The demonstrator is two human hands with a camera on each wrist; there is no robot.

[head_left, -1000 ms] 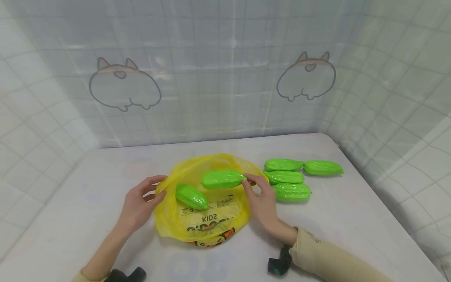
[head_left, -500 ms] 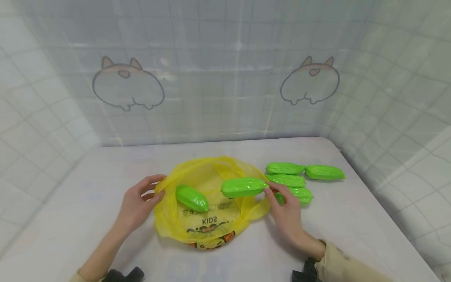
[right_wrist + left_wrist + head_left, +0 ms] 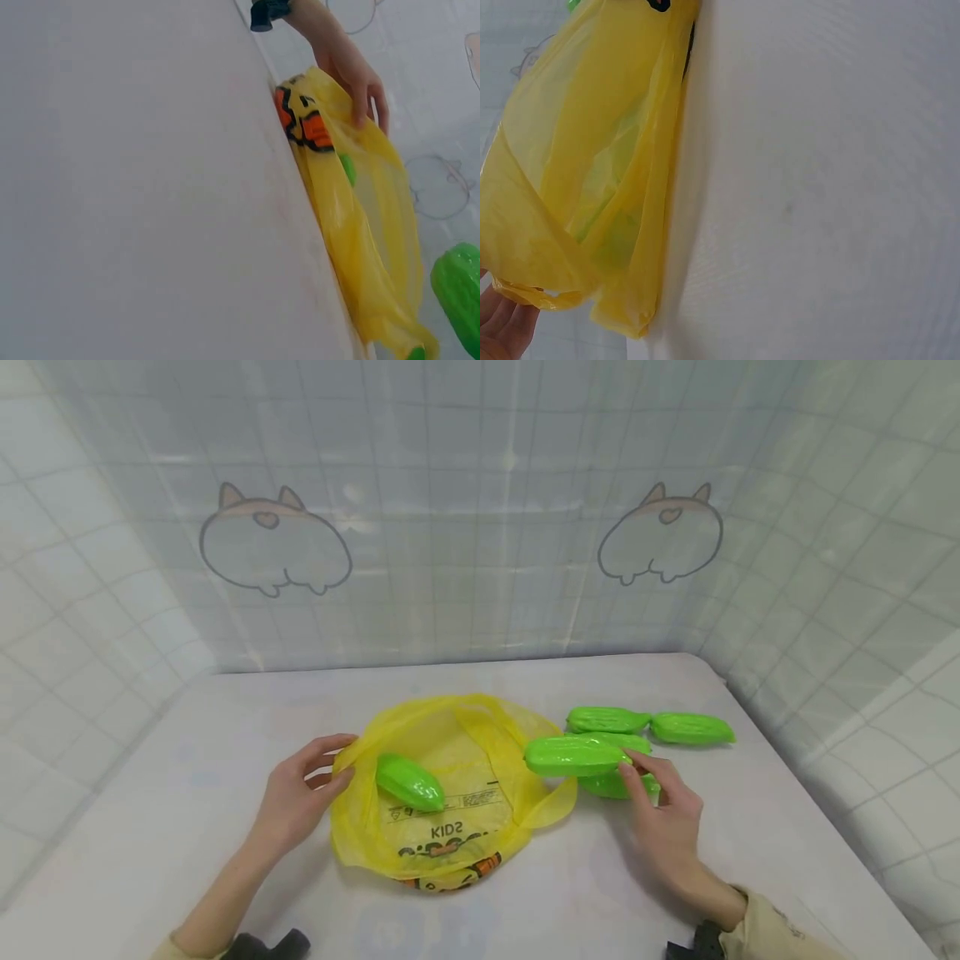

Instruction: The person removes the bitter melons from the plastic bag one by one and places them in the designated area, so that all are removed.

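Observation:
A yellow plastic bag (image 3: 352,839) with printed lettering lies on the table, its mouth spread wide. My left hand (image 3: 300,789) pinches the bag's left rim between thumb and fingers; its fingers (image 3: 514,322) also show at that edge in the left wrist view. One glossy green bitter melon (image 3: 411,782) lies inside the bag. Another bitter melon (image 3: 566,757) is held to the right of the opening, its pointed end pinched by my right hand (image 3: 667,818). In the right wrist view the held melon (image 3: 459,292) shows at the right edge.
Several more bitter melons (image 3: 692,728) lie on the right side of the table, some partly hidden behind the held one. A tiled sheet (image 3: 465,527) with dog drawings rises behind the white table (image 3: 750,827), and similar walls stand at both sides.
My right hand has moved right with the bitter melon, from over the bag's mouth to beside the other melons. The bag's right edge has folded outward. My left hand stays at its rim.

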